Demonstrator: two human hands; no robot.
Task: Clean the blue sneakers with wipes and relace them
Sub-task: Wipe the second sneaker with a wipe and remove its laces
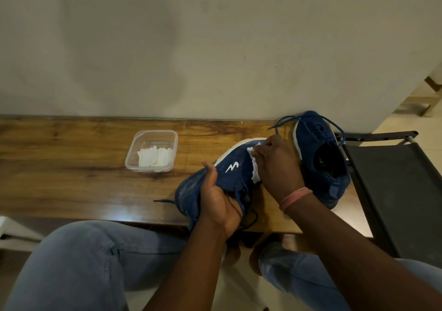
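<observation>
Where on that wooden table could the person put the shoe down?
Bare wood lies left of the plastic tub, and between the tub and the table's near edge. The right end is crowded: the held sneaker, both hands, and the second sneaker.

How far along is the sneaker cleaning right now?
Nothing looks finished. In hand: the left hand grips the near sneaker while the right hand rubs a wipe on its upper. Left: the far sneaker, laces loose, waits on the table; spare wipes sit in the clear tub; relacing remains.
</observation>
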